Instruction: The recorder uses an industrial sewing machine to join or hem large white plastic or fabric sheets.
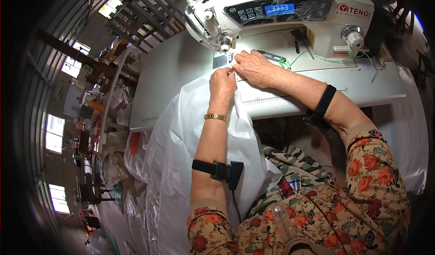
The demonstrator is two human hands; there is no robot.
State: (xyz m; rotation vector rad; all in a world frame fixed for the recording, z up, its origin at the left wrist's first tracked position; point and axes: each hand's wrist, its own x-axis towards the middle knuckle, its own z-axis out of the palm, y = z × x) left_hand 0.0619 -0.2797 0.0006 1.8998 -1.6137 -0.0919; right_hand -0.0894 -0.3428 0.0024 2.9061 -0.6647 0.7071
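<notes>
Your left hand pinches the glossy white pliable sheet, left of centre, below the white boxy sewing machine; your right hand shows curled fingers, grip unclear. Apparent step: edge alignment; next demands steady guiding.

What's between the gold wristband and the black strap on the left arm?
Only bare left forearm shows between the gold wristband and the black strap, in the head view.

Left hand pinches white sheeting at the sewing machine | right hand just beside it | display glows blue, I see | green thread lies nearby
</notes>
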